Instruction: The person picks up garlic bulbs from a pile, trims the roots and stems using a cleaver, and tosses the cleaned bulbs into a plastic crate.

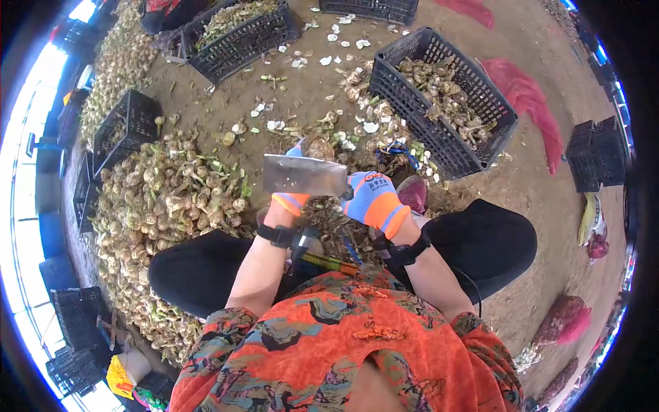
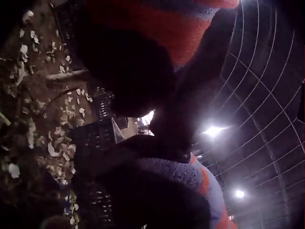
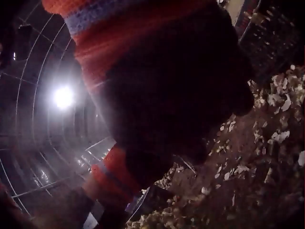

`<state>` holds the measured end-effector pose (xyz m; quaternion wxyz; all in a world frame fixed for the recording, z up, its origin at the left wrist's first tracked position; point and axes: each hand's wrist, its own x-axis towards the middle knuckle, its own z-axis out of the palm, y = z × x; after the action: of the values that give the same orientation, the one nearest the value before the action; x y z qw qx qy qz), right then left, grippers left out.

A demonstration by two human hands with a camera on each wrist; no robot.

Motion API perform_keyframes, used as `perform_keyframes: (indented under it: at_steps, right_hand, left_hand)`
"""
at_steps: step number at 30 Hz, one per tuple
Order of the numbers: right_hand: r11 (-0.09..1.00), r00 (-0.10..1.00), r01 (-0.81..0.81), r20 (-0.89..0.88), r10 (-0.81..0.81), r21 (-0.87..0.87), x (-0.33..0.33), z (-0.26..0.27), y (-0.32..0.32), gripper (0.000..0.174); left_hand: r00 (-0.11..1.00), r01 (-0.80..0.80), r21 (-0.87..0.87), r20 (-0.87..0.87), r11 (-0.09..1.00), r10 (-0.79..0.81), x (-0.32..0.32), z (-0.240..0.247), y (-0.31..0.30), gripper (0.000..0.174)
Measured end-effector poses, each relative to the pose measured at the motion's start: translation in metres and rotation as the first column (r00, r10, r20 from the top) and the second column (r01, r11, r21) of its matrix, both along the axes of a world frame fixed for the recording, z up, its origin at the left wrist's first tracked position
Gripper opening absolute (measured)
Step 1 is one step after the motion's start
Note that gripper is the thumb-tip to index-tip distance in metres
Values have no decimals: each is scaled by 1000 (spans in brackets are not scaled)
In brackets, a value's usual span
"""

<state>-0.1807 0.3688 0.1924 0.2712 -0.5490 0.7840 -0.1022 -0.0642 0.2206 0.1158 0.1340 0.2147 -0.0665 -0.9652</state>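
My right hand (image 1: pixel 374 200), in a blue and orange glove, grips the handle end of a wide metal cleaver (image 1: pixel 305 176) in the head view. The blade spans leftwards across my gloved left hand (image 1: pixel 292 200) and hides most of it; a blue fingertip shows above the blade. Just beyond the blade's top edge, beside that fingertip, is a brownish bulb (image 1: pixel 320 149); whether my left fingers hold it cannot be seen. Both wrist views are dark, with the near glove large in the left wrist view (image 2: pixel 157 38) and the right wrist view (image 3: pixel 157 71).
A large heap of garlic bulbs (image 1: pixel 165 199) lies by my left knee. Black crates stand around, one with bulbs (image 1: pixel 412 120) ahead to the right, another (image 1: pixel 240 58) ahead to the left. White peelings, stems and a pink net bag (image 1: pixel 525 96) lie on the dirt floor.
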Motion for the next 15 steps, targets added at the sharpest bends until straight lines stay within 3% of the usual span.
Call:
perform_keyframes:
  at_steps: [2, 4, 5, 6, 7, 8, 9, 10, 12, 13, 14, 15]
  right_hand:
    - [1000, 1000, -10, -3, 10, 22, 1, -3, 2, 40]
    - [999, 1000, -18, -2, 18, 45, -1, -6, 4, 41]
    - [996, 1000, -14, 19, 12, 84, -4, -8, 4, 42]
    - [992, 999, -12, 43, 6, 126, -5, -11, 5, 44]
    - [992, 999, -13, 48, 8, 126, -3, -14, 6, 44]
    - [995, 999, -9, 34, 6, 95, -1, -18, 6, 43]
    - [998, 1000, -2, 20, 1, 66, -1, -25, 6, 43]
    - [998, 1000, -4, 23, 2, 67, -5, -37, 4, 43]
    - [977, 921, 202, 328, -211, 62, -19, -82, 7, 42]
    - [900, 854, 434, 334, -399, -35, -41, -126, 17, 39]
    - [875, 776, 474, 422, -469, 100, -56, -134, 18, 34]
    - [829, 609, 557, 659, -441, 40, -52, -129, 10, 29]
  left_hand:
    - [998, -22, -43, 61, 999, 24, 4, 6, 9, 41]
    - [989, -24, -233, 138, 972, 57, 4, 25, 20, 32]
    - [989, -23, -236, 135, 971, 56, 5, 13, 17, 32]
    - [974, 4, -617, 182, 787, 138, 8, -15, 12, 27]
    - [954, 65, -884, 192, 463, 232, 14, -44, 7, 22]
    - [934, 149, -987, 161, 61, 320, 17, -57, 5, 18]
    - [933, 153, -986, 165, 62, 319, 15, -40, 8, 18]
    - [895, 260, -966, 238, -8, 376, 10, 0, 15, 18]
    - [786, 479, -870, 365, -118, 499, 8, 63, 35, 32]
    - [825, 401, -915, 339, -45, 452, 12, 63, 39, 38]
    - [862, 315, -949, 293, 16, 413, 14, 60, 33, 45]
    - [864, 124, -918, 286, 376, 414, 16, 19, 17, 42]
